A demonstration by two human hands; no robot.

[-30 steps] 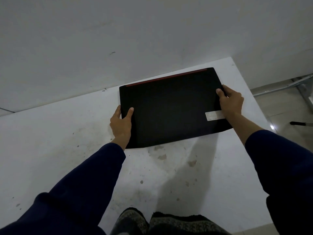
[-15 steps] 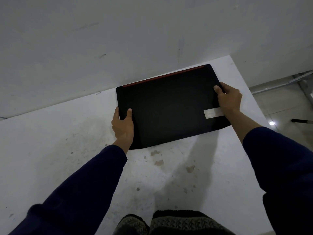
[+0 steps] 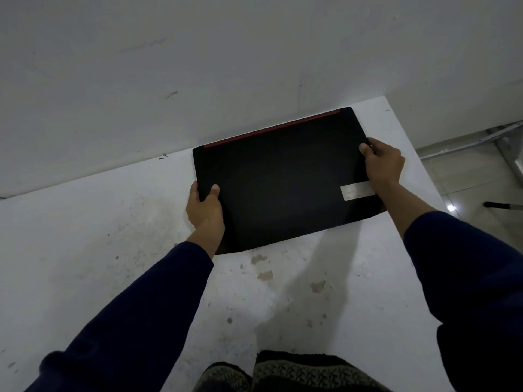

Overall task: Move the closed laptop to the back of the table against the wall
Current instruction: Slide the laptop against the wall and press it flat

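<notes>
The closed black laptop (image 3: 285, 179) is held at the back of the white bench (image 3: 85, 236), its red-trimmed rear edge right at the wall (image 3: 198, 66); whether it touches the wall cannot be told. The left hand (image 3: 204, 212) is clamped on the laptop's left edge, thumb laid on the lid and fingers curled under. The right hand (image 3: 383, 164) is clamped on the right edge, thumb on top, just above a pale sticker (image 3: 356, 190) near the lid's front right corner. Both arms are covered by dark blue sleeves (image 3: 141, 315). The bench is marked with brownish stains (image 3: 264, 267) in front of the laptop. Patterned footwear (image 3: 283, 374) is seen at the bottom edge.
</notes>
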